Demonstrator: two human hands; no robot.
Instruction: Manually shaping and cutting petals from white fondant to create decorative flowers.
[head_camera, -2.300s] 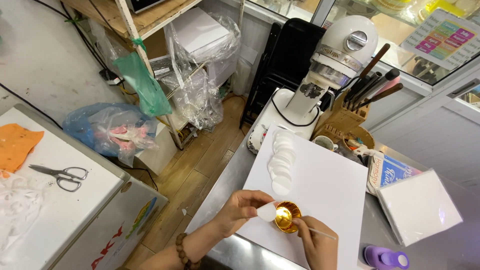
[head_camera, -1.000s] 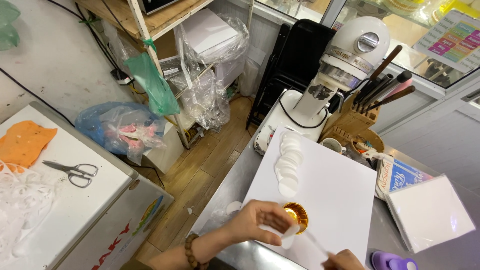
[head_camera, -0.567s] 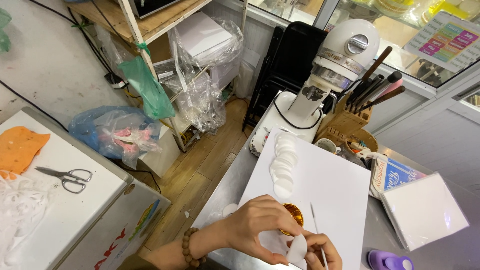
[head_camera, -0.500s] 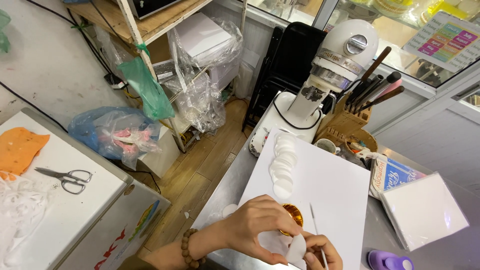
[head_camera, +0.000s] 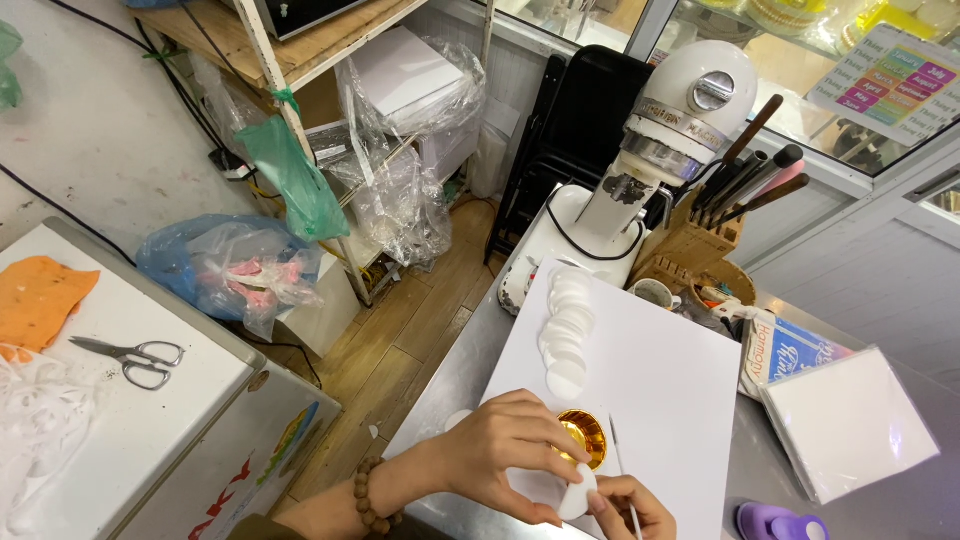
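Near the front edge of the large white board (head_camera: 640, 390), the left hand (head_camera: 510, 460) has its grip curled over the shiny gold foil cup (head_camera: 583, 437). Just right, the right hand (head_camera: 625, 505) pinches a thin white disc (head_camera: 577, 495) and a slim pick (head_camera: 622, 470). Too hard a squeeze would likely crease the soft disc.

On the metal counter (head_camera: 470, 365) before us lies a board (head_camera: 650, 400); a row of discs (head_camera: 565, 330) runs along its left edge. At the board's near end sits a foil cup (head_camera: 585, 435), between our left hand (head_camera: 510, 455) and right hand (head_camera: 625, 505). Behind the board stands a mixer (head_camera: 665, 140), with a knife block (head_camera: 700, 240) to its right. Right of the board lies a flat box (head_camera: 850, 420). Far left, scissors (head_camera: 130, 357) lie on a chest lid (head_camera: 150, 400).
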